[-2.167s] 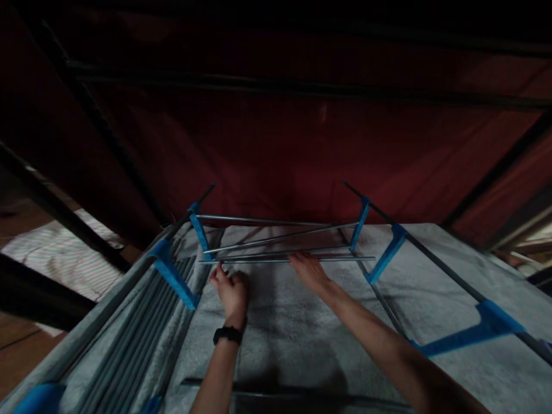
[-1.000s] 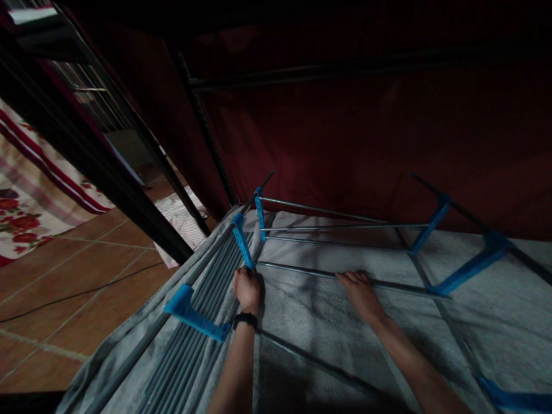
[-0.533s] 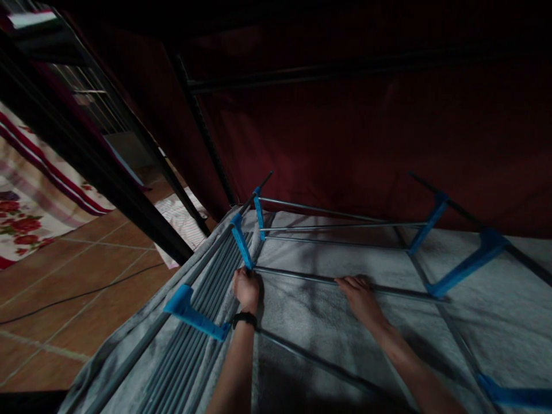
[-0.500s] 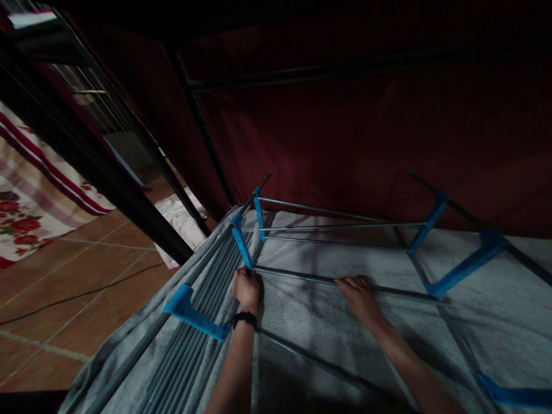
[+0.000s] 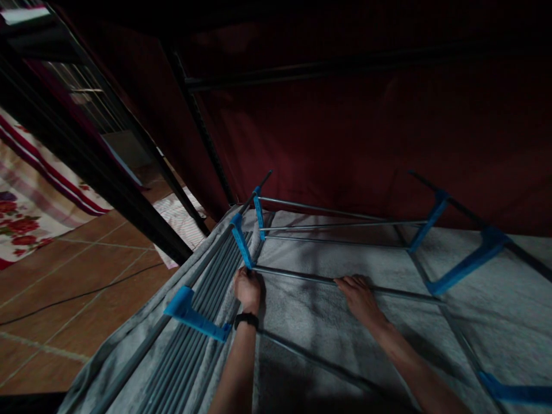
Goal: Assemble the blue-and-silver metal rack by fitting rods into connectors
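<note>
A metal rack frame of grey tubes with blue plastic brackets lies on a grey blanket (image 5: 297,322). My left hand (image 5: 246,289), with a dark band at the wrist, is closed at the lower end of a blue bracket (image 5: 241,244), where a cross tube (image 5: 297,277) meets the side tube; its fingertips are mostly hidden. Farther right along that same cross tube, my right hand (image 5: 357,294) has its fingers wrapped over the metal. Another blue bracket (image 5: 468,267) joins the tube's right end. Nearer me on the left is one more blue bracket (image 5: 196,316).
Several loose parallel grey tubes (image 5: 185,345) lie on the blanket at the left. A dark red curtain (image 5: 366,144) hangs behind, and black posts (image 5: 107,167) stand at the left. Beyond the blanket's edge are a tiled floor (image 5: 86,276) with a dark cable and a floral cloth (image 5: 26,201).
Both hands keep their places on the frame. The view has shifted only very slightly.
</note>
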`<state>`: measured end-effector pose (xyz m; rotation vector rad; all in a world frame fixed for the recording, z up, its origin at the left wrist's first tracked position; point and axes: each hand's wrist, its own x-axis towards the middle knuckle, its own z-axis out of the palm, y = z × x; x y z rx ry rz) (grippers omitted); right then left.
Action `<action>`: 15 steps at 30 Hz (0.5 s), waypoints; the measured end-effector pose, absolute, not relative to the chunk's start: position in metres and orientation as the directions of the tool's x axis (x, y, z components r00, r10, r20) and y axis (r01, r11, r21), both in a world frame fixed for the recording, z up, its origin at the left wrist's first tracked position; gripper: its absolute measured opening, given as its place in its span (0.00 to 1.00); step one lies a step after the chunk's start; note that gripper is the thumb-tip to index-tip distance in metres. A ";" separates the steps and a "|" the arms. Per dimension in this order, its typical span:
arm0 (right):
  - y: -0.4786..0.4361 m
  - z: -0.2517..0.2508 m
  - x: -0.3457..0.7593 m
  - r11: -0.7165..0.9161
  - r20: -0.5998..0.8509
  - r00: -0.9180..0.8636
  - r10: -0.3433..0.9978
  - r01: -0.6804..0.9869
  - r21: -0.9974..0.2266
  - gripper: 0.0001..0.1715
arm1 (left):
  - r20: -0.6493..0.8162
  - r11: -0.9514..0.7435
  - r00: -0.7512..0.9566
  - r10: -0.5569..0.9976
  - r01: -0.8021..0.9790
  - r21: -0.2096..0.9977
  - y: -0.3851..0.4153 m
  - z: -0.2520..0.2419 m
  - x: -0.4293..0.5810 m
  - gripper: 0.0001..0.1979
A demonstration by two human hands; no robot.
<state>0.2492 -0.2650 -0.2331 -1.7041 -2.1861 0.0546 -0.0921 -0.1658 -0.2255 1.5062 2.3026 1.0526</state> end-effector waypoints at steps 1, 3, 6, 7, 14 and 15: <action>-0.264 -0.232 0.250 0.270 0.258 -0.204 0.944 0.928 -0.256 0.29 | 0.207 0.226 -0.458 0.865 0.721 0.655 -0.167 -0.225 -0.092 0.09; -0.261 -0.230 0.252 0.272 0.254 -0.203 0.946 0.921 -0.278 0.27 | 0.203 0.227 -0.452 0.869 0.728 0.647 -0.169 -0.224 -0.090 0.10; -0.257 -0.230 0.254 0.272 0.234 -0.200 0.951 0.902 -0.336 0.26 | 0.212 0.227 -0.441 0.872 0.749 0.623 -0.171 -0.223 -0.087 0.12; -0.256 -0.231 0.254 0.265 0.225 -0.193 0.955 0.896 -0.356 0.25 | 0.219 0.222 -0.435 0.873 0.756 0.615 -0.172 -0.222 -0.086 0.12; -0.255 -0.224 0.247 0.214 0.174 -0.154 0.973 0.889 -0.406 0.22 | 0.227 0.222 -0.385 0.895 0.824 0.521 -0.168 -0.226 -0.089 0.14; -0.256 -0.221 0.245 0.213 0.174 -0.155 0.973 0.894 -0.394 0.22 | 0.229 0.228 -0.375 0.898 0.843 0.487 -0.166 -0.229 -0.092 0.15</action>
